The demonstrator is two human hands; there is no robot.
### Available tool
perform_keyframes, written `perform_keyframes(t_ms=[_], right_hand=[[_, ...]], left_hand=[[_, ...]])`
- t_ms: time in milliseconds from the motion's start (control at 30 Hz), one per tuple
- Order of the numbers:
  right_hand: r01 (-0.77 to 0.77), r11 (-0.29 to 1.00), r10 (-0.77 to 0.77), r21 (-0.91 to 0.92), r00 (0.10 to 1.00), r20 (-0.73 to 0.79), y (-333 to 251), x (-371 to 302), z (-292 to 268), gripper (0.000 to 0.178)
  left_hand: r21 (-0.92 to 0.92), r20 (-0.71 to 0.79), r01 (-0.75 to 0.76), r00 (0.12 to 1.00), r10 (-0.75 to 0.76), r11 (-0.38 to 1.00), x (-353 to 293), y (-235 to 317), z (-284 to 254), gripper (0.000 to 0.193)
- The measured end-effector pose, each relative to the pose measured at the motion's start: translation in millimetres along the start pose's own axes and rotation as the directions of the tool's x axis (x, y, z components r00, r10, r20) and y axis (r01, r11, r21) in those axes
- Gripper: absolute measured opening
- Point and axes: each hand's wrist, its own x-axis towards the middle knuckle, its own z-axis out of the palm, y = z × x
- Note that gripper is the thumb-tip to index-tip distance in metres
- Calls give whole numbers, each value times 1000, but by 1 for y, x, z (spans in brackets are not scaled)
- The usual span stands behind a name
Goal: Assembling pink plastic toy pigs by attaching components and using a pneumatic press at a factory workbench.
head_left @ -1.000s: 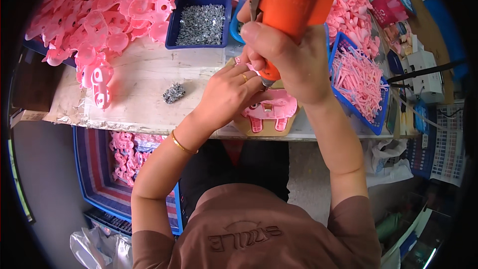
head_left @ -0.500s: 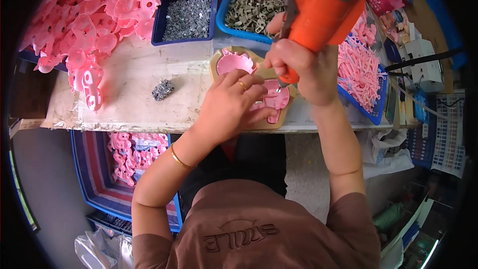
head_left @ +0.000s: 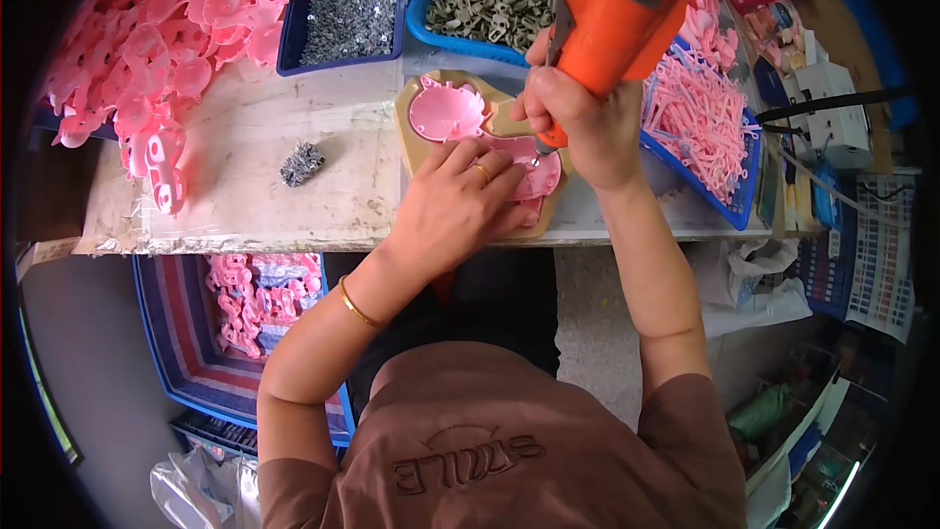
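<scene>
Right hand [head_left: 587, 127] is grasping an orange screwdriver [head_left: 617, 29]; left hand [head_left: 455, 194] is covering a pink shell [head_left: 446, 114], grip not determinable.

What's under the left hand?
Under the left hand: pink plastic in a tan holder, both showing past its edges. Whatever lies directly beneath the palm is covered; can't tell.

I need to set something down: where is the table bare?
Bare table: between the pink heap and the small metal pile, then on to the tan mould. Crowded: back, by two blue trays; right, by the blue basket.
</scene>
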Motion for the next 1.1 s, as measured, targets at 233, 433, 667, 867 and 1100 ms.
perform_keyframes(t_ms=[233, 433, 667, 867, 1100], right_hand=[[107, 990, -108, -88, 994, 0, 14, -7, -5, 12], [39, 999, -39, 24, 999, 11, 7, -3, 0, 14], [210, 974, -193, -87, 966, 174, -30, 19, 31, 33], [650, 672, -586, -353, 759, 283, -63, 51, 60, 44], [499, 862, -478, -86, 858, 186, -130, 154, 43, 40]], left_hand=[[2, -1, -10, 1000, 10, 1000, 2, 1, -1, 38], [0, -6, -20, 1000, 20, 1000, 2, -2, 0, 39], [34, -41, -27, 999, 28, 999, -9, 6, -10, 39], [-47, -132, -25, 991, 18, 999, -31, 16, -21, 34], [3, -155, -3, 988, 4, 1000, -45, 31, -18, 33]])
